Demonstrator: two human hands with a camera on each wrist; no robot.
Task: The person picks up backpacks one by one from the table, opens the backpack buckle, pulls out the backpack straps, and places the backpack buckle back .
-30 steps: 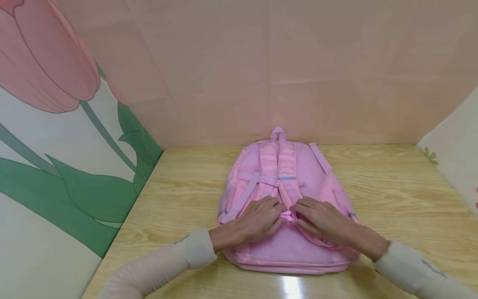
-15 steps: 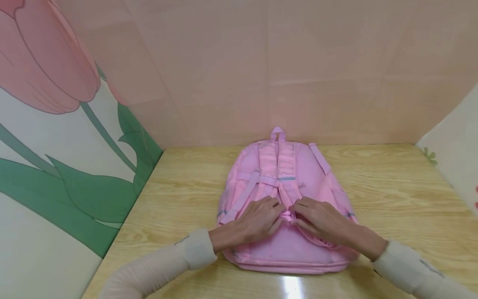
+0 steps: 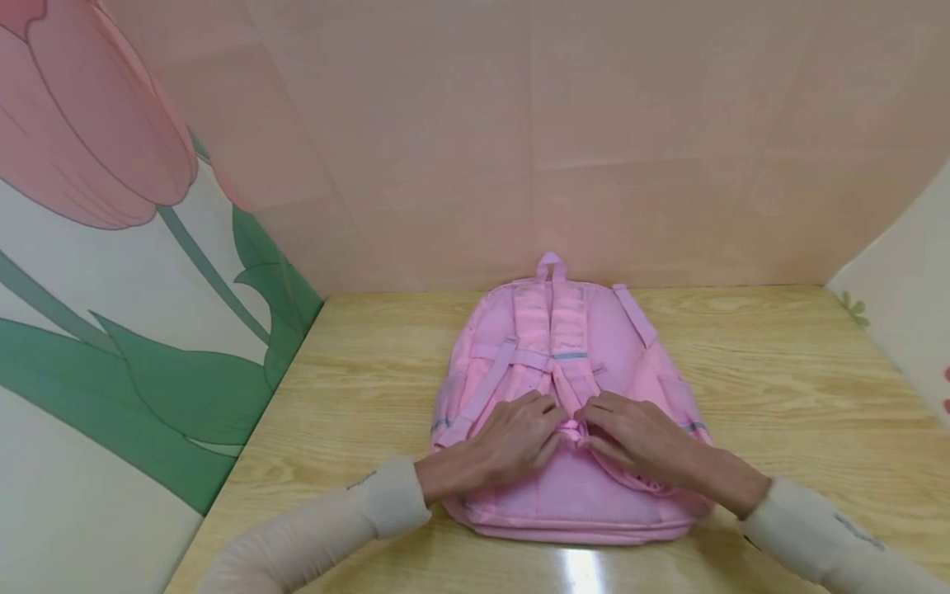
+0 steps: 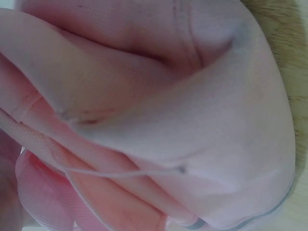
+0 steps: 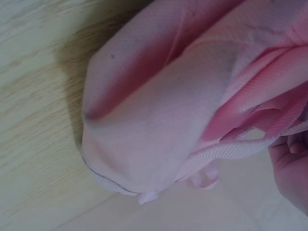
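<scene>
A pink backpack point(image 3: 557, 495) lies on the table with its shoulder straps point(image 3: 570, 318) facing up and its top loop toward the back wall. Over its lower middle, both hands meet at a small bright pink strap buckle point(image 3: 570, 430). The left hand point(image 3: 519, 437) pinches its left side, the right hand point(image 3: 640, 433) its right side, fingertips almost touching. Much of the buckle is hidden by the fingers. In the right wrist view, the curled right hand point(image 5: 292, 168) is at the edge beside pink webbing point(image 5: 236, 149). Folded pink fabric point(image 4: 192, 125) fills most of the left wrist view.
The wood-grain table point(image 3: 356, 355) reaches out on both sides of the backpack. Behind stands a plain pinkish wall covering point(image 3: 416, 148); a tulip-patterned panel point(image 3: 185, 388) borders the left, and a pale panel point(image 3: 891, 305) the right.
Both hands stay at the buckle in nearly the same place. The fingertips have shifted very slightly, and the bit of buckle showing between them looks a little different. The backpack has not moved.
</scene>
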